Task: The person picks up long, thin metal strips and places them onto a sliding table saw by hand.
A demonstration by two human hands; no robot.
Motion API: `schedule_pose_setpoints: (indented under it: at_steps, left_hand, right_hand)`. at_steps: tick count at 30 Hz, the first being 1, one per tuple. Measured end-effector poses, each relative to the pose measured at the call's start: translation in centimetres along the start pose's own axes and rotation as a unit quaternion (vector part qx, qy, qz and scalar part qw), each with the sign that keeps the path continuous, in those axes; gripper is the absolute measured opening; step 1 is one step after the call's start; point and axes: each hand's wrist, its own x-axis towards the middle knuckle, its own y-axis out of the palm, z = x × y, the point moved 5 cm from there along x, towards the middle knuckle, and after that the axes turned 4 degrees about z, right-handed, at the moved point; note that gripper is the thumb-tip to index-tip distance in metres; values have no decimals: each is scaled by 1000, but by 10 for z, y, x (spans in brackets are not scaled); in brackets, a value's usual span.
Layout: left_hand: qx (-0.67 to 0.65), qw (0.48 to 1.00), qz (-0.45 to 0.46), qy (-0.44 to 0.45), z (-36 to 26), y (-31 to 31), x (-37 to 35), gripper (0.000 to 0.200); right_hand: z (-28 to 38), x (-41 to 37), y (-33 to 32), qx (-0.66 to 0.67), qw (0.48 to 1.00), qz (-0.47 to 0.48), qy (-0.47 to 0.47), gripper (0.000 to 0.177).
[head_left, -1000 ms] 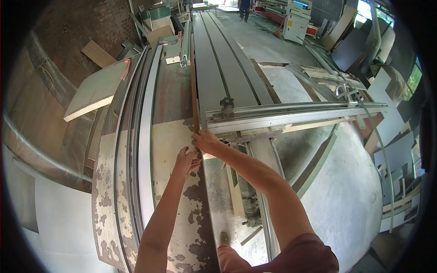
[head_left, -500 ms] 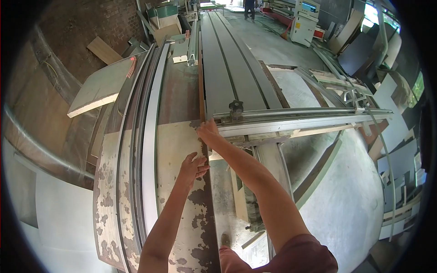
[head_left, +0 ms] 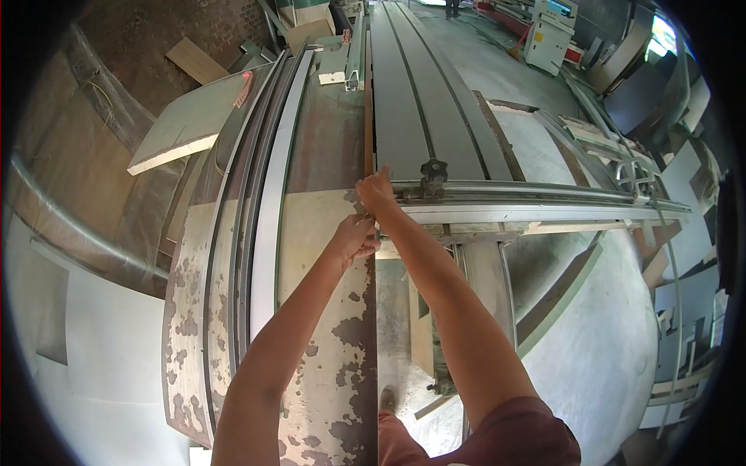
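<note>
My right hand [head_left: 376,192] is closed at the left end of the metal crossbar [head_left: 528,211], by the edge of the long grooved table [head_left: 443,116]. Just below it, my left hand [head_left: 357,236] has its fingers curled together at the edge of the worn wooden table top [head_left: 318,272]. Whatever either hand grips is too small or hidden to make out. A black star-shaped knob [head_left: 434,172] stands on the crossbar, right of my right hand.
Long metal rails and a white strip [head_left: 272,225] run along the left. A thick board [head_left: 183,124] lies at upper left. A white machine cabinet [head_left: 550,37] stands at the back right, and a person's legs [head_left: 452,8] show at the top.
My left hand has moved up to the crossbar's end beside my right hand, and its fingers have closed. The camera view has shifted, so the scene sits further right and a little higher.
</note>
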Motion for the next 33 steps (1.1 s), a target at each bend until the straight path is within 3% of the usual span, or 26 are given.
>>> schedule_pose_setpoints:
  at_steps: [4,9,12,17,20,24,27,28,29,30,31,32,33]
  left_hand:
    - [-23,1000,17,1,-7,-6,15,36]
    - [-101,994,14,-36,-16,-17,23,38]
    - [-117,992,-1,-42,-20,-21,25,36]
    - [-120,992,7,-41,-18,-32,50,36]
    - [-136,990,5,-22,-33,-44,76,45]
    - [-160,986,-52,-11,-60,-63,100,51]
    - [-174,982,-70,11,-86,-65,111,55]
    - [-167,982,-87,25,-96,-66,110,56]
    - [-168,982,-87,23,-102,-69,114,56]
    - [-157,983,-87,29,-109,-74,119,58]
    - [-147,985,-88,35,-113,-77,122,60]
    - [-147,985,-89,34,-116,-79,123,60]
    - [-135,986,-89,37,-120,-80,122,62]
  right_hand:
    - [-6,13,1,-4,1000,14,12,26]
    - [-13,32,9,8,999,47,19,30]
    - [-18,44,7,24,998,7,55,33]
    - [-21,49,0,-3,997,75,34,37]
    - [-29,64,4,81,992,74,66,35]
    - [-34,75,9,76,992,24,96,34]
    - [-38,93,16,52,992,70,94,38]
    - [-32,102,21,-214,969,121,33,32]
    - [-29,111,32,-464,870,163,-31,28]
    - [-28,117,41,-678,703,191,-95,26]
    - [-30,126,54,-839,482,203,-151,28]
    - [-33,129,58,-935,224,196,-194,33]
    - [-31,132,63,-935,224,194,-194,33]
